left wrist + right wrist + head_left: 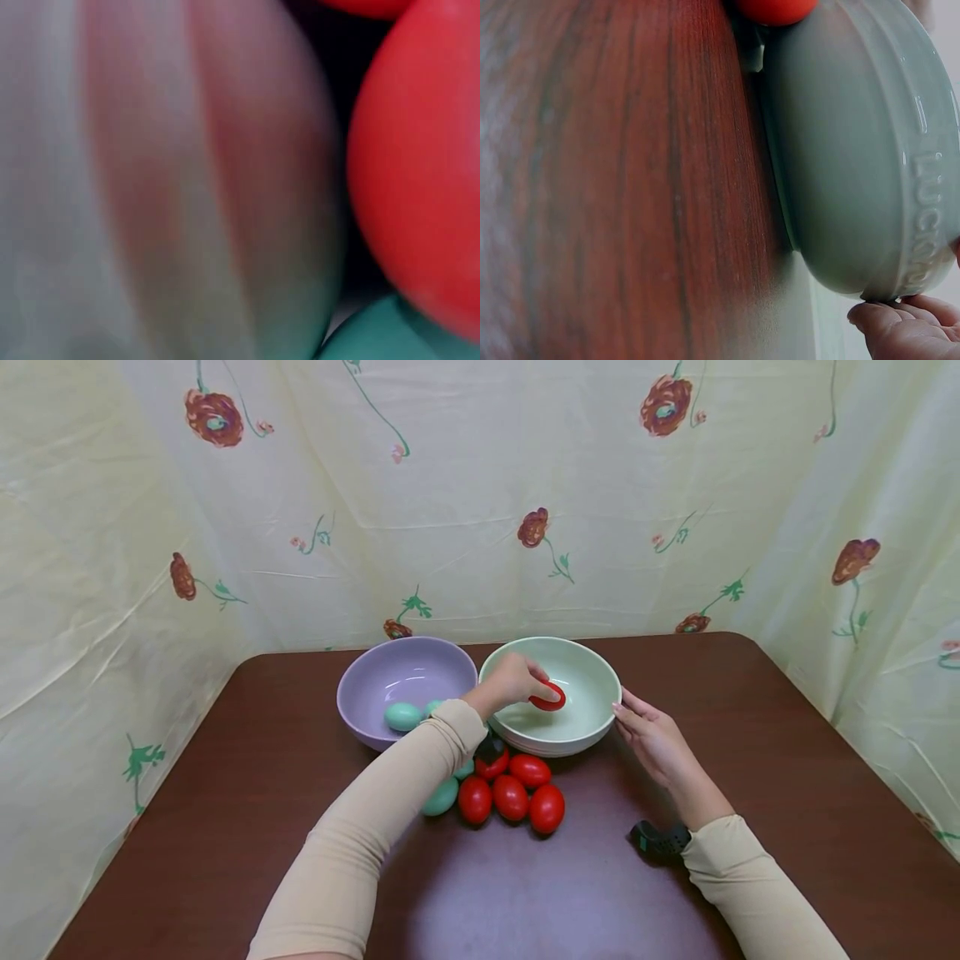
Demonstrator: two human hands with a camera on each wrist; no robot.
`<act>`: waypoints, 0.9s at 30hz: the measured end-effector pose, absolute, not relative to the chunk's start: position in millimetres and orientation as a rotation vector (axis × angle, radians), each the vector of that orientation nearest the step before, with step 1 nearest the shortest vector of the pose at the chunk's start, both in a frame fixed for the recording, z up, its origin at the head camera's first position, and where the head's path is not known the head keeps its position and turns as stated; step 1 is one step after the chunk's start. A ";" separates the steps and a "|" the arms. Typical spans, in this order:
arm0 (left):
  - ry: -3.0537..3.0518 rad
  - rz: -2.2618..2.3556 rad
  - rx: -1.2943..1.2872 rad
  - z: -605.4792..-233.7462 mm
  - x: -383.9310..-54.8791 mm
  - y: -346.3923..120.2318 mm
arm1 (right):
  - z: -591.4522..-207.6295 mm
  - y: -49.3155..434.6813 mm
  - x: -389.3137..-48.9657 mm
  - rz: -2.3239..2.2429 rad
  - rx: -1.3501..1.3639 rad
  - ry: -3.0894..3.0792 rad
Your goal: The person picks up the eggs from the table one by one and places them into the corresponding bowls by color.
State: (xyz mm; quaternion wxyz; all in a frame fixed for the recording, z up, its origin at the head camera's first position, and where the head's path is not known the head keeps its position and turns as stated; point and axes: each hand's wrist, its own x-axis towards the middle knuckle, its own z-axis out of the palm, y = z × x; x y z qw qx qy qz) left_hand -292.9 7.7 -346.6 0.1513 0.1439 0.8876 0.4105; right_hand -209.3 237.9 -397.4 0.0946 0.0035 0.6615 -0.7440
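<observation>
My left hand (513, 683) reaches over the pale green bowl (551, 747) and pinches a red egg (549, 697) above its inside. On the bowl's right side, my right hand (651, 739) holds the rim, its fingertips touching the outer wall. The right wrist view shows the bowl's side (847, 165) with raised lettering and part of the right hand (911, 330). In front of the bowl lie several red eggs (511, 798) and some green eggs (441, 797), partly hidden by the left sleeve. Red (420, 165) and green eggs (382, 334) fill the left wrist view's right side.
A purple bowl (360, 714) stands left of the green one, with green eggs (403, 717) inside. Black wrist devices (658, 842) sit at both wrists. The dark brown table (300, 752) meets a flowered cloth (450, 543) behind and at the sides.
</observation>
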 end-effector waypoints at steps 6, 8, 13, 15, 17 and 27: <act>2.577 1.147 0.414 -351.2 -292.8 9.3 | -397.2 237.3 -209.0 -2.226 0.008 1.941; 2.589 1.133 0.401 -352.2 -292.4 9.5 | -396.7 237.1 -209.1 -2.227 0.010 1.937; 2.596 1.113 0.391 -353.7 -291.4 9.4 | -395.8 237.3 -209.2 -2.222 0.012 1.939; 2.596 1.111 0.402 -354.0 -291.3 9.1 | -395.7 237.6 -209.4 -2.221 0.012 1.940; 2.595 1.107 0.414 -354.3 -291.0 8.7 | -395.8 237.5 -209.5 -2.226 0.016 1.934; 2.569 1.085 0.412 -355.0 -290.0 8.2 | -395.6 237.5 -208.7 -2.225 0.020 1.938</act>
